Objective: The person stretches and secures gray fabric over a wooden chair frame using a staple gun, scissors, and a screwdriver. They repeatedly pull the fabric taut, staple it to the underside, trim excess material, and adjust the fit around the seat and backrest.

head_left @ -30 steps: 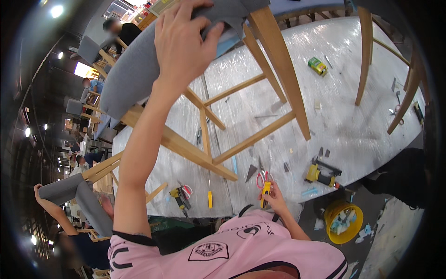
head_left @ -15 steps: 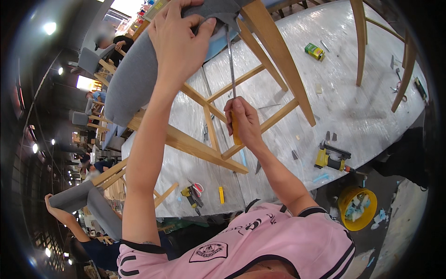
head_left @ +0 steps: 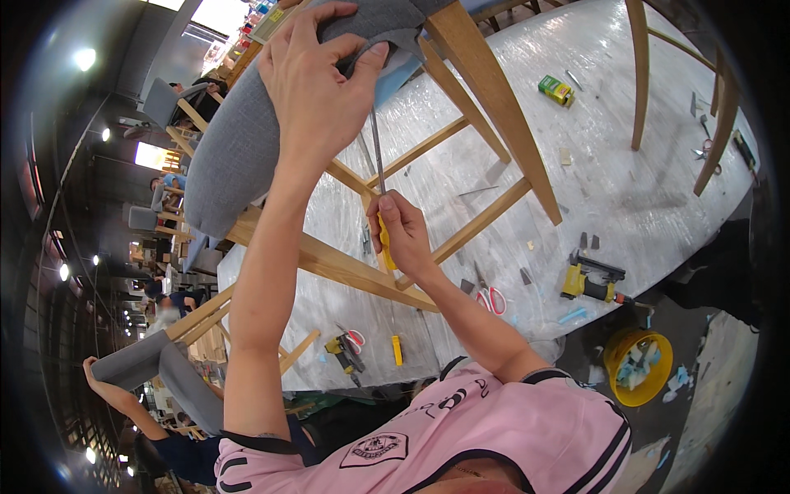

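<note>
A wooden chair with grey upholstery (head_left: 234,156) lies tipped over in front of me, its legs (head_left: 502,115) pointing toward me. My left hand (head_left: 317,90) grips the grey fabric (head_left: 387,25) at the top, thumb and fingers pinching its edge. Below it, my right hand (head_left: 401,235) is wrapped round the yellow handle of a long screwdriver (head_left: 378,156). The metal shaft points up to the fabric by my left thumb, where its tip is hidden. Light blue material (head_left: 399,74) shows under the fabric edge.
On the film-covered table (head_left: 601,156) lie a staple gun (head_left: 588,280), another staple gun (head_left: 344,352), scissors (head_left: 491,298), a yellow-handled tool (head_left: 397,350) and a green-yellow box (head_left: 556,90). A yellow bucket of scraps (head_left: 638,366) stands right. Someone at left holds a grey chair (head_left: 136,361).
My right hand has moved left and slightly down with the screwdriver. Its tip, seen at the fabric edge before, now lies behind my left hand. Scissors have come into sight beside my right forearm.
</note>
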`<move>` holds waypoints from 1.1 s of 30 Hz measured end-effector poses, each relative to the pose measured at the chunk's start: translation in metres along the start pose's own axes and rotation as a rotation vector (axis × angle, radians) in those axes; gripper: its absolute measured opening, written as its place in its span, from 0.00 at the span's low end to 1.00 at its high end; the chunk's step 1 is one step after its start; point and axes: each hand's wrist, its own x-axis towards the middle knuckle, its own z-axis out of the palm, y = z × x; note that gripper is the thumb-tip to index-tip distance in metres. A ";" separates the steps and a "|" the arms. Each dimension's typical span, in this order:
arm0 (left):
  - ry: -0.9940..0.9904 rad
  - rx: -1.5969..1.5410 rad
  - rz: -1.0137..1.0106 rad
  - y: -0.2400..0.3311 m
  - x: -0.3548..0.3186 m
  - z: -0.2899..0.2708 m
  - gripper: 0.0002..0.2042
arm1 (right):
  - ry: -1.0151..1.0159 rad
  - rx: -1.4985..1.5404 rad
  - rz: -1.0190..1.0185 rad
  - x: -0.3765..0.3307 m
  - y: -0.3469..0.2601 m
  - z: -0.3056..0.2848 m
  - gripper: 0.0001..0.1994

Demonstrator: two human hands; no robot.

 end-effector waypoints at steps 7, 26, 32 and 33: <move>-0.290 -0.068 0.112 -0.006 0.028 -0.036 0.16 | 0.116 0.127 -0.046 0.013 -0.009 0.040 0.20; -0.529 -0.142 -0.003 -0.029 0.038 -0.037 0.59 | 0.212 0.240 -0.073 0.009 -0.081 0.060 0.22; -0.547 -0.200 -0.003 -0.031 0.046 -0.035 0.59 | 0.182 0.242 -0.086 0.012 -0.068 0.051 0.20; -0.560 -0.224 -0.013 -0.031 0.048 -0.036 0.59 | 0.184 0.163 -0.082 0.008 -0.055 0.037 0.20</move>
